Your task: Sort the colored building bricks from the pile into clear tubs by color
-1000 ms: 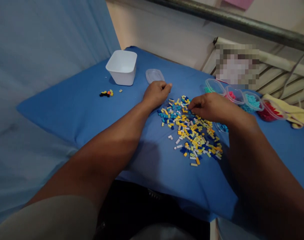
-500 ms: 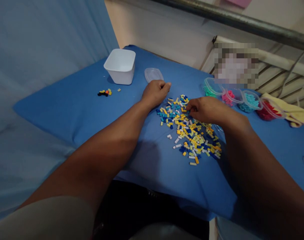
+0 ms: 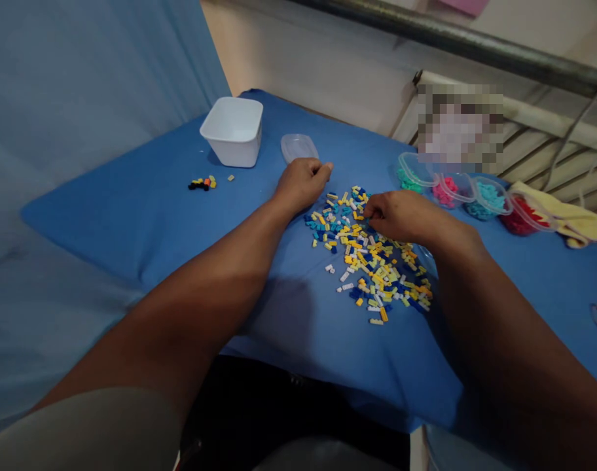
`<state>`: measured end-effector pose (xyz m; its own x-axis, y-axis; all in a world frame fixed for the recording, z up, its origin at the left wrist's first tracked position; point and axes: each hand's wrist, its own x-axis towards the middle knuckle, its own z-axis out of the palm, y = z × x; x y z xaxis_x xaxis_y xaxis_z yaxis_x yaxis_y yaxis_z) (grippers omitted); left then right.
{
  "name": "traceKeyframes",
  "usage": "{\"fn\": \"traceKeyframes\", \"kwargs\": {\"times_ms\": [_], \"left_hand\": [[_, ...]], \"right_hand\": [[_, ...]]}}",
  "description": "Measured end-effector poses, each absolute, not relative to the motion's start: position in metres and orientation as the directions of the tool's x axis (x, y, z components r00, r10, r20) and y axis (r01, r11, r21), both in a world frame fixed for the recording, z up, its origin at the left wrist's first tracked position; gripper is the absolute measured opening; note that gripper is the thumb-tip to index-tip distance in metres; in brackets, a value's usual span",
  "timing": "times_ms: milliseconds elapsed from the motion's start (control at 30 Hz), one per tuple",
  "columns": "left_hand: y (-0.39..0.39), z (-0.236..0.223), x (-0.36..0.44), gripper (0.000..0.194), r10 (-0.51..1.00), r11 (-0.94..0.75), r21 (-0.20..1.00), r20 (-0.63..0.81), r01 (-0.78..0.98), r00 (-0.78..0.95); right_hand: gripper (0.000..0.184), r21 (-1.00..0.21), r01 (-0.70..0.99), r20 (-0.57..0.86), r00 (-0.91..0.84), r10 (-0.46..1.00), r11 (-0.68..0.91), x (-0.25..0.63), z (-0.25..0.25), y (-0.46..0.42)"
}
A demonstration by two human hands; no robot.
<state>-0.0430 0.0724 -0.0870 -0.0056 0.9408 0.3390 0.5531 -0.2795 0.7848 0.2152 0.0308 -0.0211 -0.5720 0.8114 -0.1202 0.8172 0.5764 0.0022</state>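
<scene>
A spread of several small yellow, blue, white and teal bricks lies on the blue cloth. My left hand rests on the cloth at the pile's far left edge, its fingers curled closed; what they hold is hidden. My right hand lies over the pile's far side, its fingertips pinched together among the bricks. I cannot make out which brick they grip.
A white square tub and a clear lid stand at the back. A few dark and orange bricks lie left of my hand. Clear tubs of green, pink, teal and red bricks line the right, beside a yellow cloth.
My right hand's fingertips have crept slightly left over the pile. My left hand has stayed in place.
</scene>
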Motion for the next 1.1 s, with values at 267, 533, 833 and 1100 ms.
{"fn": "traceKeyframes", "kwargs": {"times_ms": [267, 533, 833, 1100], "left_hand": [[0.074, -0.087, -0.046, 0.045, 0.935, -0.298, 0.757, 0.355, 0.582, 0.017], [0.077, -0.085, -0.048, 0.043, 0.94, -0.276, 0.762, 0.343, 0.586, -0.003], [0.075, -0.083, -0.048, 0.043, 0.943, -0.269, 0.77, 0.332, 0.578, -0.002], [0.075, -0.084, -0.047, 0.042, 0.941, -0.275, 0.761, 0.338, 0.587, 0.003]], "right_hand": [[0.022, -0.009, 0.895, -0.001, -0.447, 0.895, 0.447, 0.287, 0.014, 0.046], [0.018, 0.011, 0.974, -0.174, -0.221, 0.96, 0.226, 0.347, 0.004, 0.062], [0.024, 0.009, 0.956, -0.122, -0.289, 0.949, 0.292, 0.348, 0.012, 0.064], [0.024, -0.174, 0.869, -0.088, -0.482, 0.872, 0.463, 0.28, 0.02, 0.031]]}}
